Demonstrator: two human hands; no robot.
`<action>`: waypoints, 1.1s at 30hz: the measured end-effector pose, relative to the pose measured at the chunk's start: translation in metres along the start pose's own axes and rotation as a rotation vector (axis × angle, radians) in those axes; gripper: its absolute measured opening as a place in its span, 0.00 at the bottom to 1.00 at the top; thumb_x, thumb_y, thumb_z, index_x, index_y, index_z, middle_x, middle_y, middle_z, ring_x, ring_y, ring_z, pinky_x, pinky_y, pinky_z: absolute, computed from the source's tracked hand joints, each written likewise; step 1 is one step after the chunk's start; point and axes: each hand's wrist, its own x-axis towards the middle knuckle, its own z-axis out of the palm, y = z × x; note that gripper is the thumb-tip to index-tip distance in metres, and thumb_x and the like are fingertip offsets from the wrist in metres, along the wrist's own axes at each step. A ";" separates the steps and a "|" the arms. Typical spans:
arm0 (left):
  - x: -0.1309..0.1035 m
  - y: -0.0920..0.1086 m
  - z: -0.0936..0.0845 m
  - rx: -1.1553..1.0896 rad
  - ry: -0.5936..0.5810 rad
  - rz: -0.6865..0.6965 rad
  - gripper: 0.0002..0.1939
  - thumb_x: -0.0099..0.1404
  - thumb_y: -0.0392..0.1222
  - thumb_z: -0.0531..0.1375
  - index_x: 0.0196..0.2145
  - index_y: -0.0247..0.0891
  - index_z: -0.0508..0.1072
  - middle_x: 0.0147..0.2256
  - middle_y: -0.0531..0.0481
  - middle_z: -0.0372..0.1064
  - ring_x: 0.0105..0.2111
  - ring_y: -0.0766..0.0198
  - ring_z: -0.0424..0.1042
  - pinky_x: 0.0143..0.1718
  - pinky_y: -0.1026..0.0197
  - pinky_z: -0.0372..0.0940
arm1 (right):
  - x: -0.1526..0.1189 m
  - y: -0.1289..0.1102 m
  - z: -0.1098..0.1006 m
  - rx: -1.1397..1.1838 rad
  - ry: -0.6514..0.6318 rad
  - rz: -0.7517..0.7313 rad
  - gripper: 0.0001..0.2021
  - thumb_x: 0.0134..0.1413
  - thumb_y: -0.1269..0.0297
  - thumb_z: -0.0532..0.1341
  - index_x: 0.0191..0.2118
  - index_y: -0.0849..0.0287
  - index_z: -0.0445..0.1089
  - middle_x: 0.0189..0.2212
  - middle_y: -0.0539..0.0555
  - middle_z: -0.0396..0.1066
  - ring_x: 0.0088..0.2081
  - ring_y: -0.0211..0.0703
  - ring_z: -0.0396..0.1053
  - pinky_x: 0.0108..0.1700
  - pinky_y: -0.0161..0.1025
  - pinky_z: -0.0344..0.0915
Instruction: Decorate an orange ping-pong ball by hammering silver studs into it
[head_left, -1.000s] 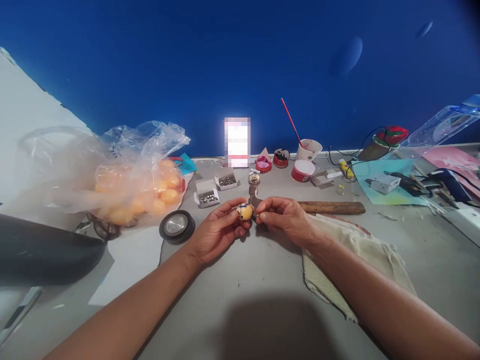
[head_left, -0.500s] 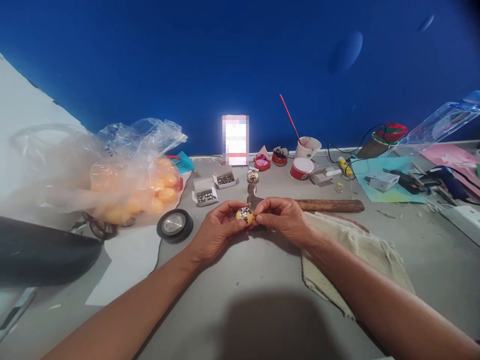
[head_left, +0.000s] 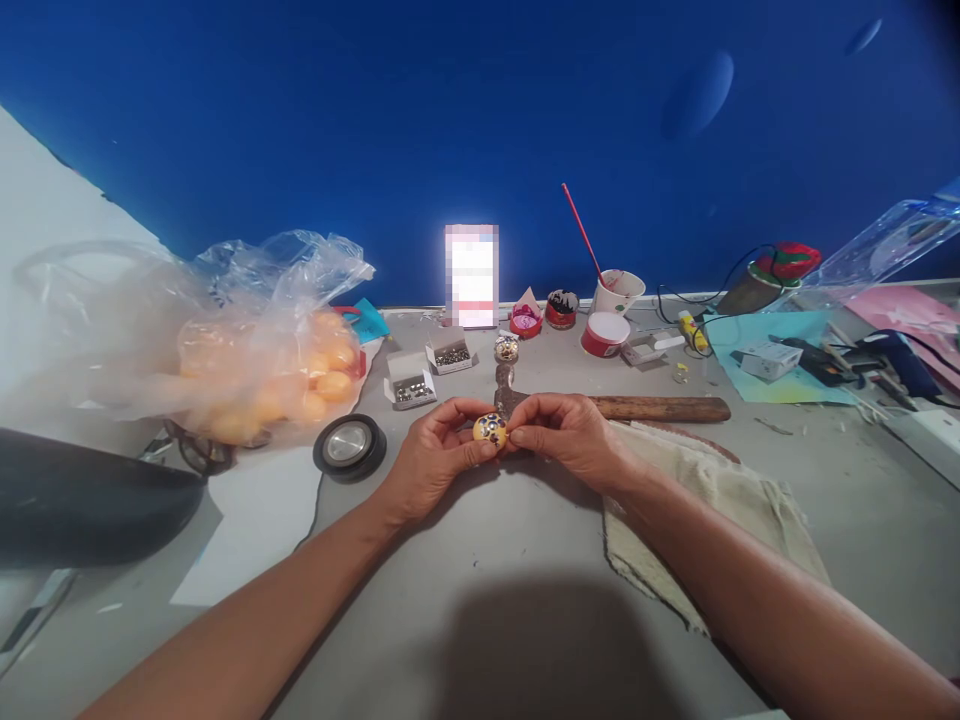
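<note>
Pinching ylw patterned ball (head_left: 490, 431) w/ L hand (head_left: 437, 450), R hand (head_left: 566, 440) pinched together at its edge, white box (head_left: 770, 362) print illegible.

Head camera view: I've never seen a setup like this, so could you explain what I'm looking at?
There is no machine here, just a person's two bare hands. The picture comes from a camera worn on the head, looking forward and down, so the forearms reach in from below.

The left hand holds a small yellow ball dotted with dark and shiny spots. The right hand has its fingertips pinched at the ball's edge; any tiny piece between them is too small to make out.

On the grey table lie a hammer, a pale cloth, two small open boxes of shiny bits and, to the left, a clear bag of orange balls. A paper cup with a red stick stands at the back.
</note>
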 end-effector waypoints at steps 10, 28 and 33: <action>-0.002 0.001 0.001 0.039 0.030 -0.018 0.22 0.53 0.38 0.77 0.44 0.35 0.78 0.34 0.47 0.82 0.31 0.61 0.81 0.36 0.60 0.76 | 0.000 0.000 -0.001 0.010 -0.023 0.018 0.11 0.48 0.57 0.75 0.32 0.59 0.80 0.29 0.52 0.79 0.32 0.40 0.74 0.39 0.39 0.71; -0.019 0.002 0.021 0.396 0.228 0.440 0.15 0.53 0.35 0.77 0.39 0.42 0.82 0.41 0.47 0.74 0.40 0.59 0.73 0.42 0.59 0.70 | -0.002 -0.001 0.002 0.031 -0.014 0.008 0.13 0.45 0.54 0.76 0.31 0.59 0.80 0.28 0.52 0.78 0.30 0.39 0.69 0.34 0.37 0.65; -0.023 0.001 0.023 0.484 0.292 0.558 0.15 0.51 0.33 0.77 0.37 0.44 0.84 0.43 0.44 0.75 0.46 0.53 0.72 0.49 0.54 0.69 | -0.002 -0.002 0.006 0.110 -0.018 0.018 0.16 0.43 0.51 0.77 0.30 0.59 0.79 0.27 0.52 0.76 0.30 0.39 0.69 0.35 0.38 0.66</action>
